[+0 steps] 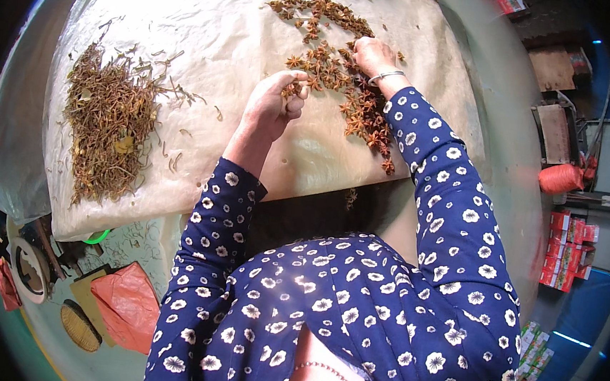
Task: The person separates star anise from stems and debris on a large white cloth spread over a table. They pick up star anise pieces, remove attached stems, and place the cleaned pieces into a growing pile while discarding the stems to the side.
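Dried star anise (362, 112) lies spread over the pale plastic sheet (221, 157) of the work table, in a band running from near the front edge to the back. My left hand (277, 99) is curled around some star anise, which shows between the thumb and fingers just above the sheet. Farther back, my right hand (373, 56) is at the star anise with its fingertips down among the pods. Those fingertips are partly hidden, so whether they grip a pod is unclear.
A heap of dry brown stems (111, 127) covers the table's left side, with loose bits around it. On the floor at left are an orange-red sack (126, 305) and a woven basket (80, 326). Red boxes (566, 251) and a red twine spool (561, 178) stand at right.
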`<action>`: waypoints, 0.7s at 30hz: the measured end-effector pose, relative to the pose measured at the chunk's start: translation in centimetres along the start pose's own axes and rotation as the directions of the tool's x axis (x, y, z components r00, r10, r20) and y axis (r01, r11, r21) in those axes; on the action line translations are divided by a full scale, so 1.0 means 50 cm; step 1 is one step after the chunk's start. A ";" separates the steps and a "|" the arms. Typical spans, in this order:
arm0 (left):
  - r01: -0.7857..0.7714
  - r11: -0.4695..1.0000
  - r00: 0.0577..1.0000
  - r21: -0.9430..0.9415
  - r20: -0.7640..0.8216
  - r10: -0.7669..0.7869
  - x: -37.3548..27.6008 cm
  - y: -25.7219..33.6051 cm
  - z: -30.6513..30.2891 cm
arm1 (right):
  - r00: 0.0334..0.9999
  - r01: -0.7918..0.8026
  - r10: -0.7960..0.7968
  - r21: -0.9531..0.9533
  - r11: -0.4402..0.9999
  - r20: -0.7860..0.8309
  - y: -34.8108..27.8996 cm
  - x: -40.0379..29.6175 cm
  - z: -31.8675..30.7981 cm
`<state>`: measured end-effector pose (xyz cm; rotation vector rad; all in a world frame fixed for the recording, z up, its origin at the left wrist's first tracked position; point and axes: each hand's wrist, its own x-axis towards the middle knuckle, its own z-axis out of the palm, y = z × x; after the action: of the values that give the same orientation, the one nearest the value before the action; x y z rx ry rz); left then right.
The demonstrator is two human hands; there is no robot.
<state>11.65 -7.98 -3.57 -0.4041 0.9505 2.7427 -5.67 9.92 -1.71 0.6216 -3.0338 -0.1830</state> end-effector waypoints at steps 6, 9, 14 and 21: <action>0.007 1.000 1.000 0.026 -0.013 -0.006 0.005 0.000 -0.001 | 0.998 -0.003 0.003 -0.001 1.000 0.065 -0.009 0.004 -0.016; -0.016 0.998 1.000 -0.053 0.002 0.016 0.012 -0.002 -0.004 | 0.991 -0.050 0.028 0.162 0.985 0.133 0.032 0.019 -0.009; 0.012 0.969 0.994 -0.245 0.105 0.014 0.038 -0.017 -0.033 | 0.982 0.157 -0.187 0.482 0.862 0.015 -0.024 0.041 -0.068; -0.059 0.934 0.998 -0.351 -0.044 0.046 0.037 -0.008 -0.036 | 0.894 0.282 -0.448 0.775 0.566 0.002 -0.213 0.049 -0.236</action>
<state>10.37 -8.61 -5.73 -0.4925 0.4753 2.9667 -3.01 -2.04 8.71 1.3549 -2.9988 1.1784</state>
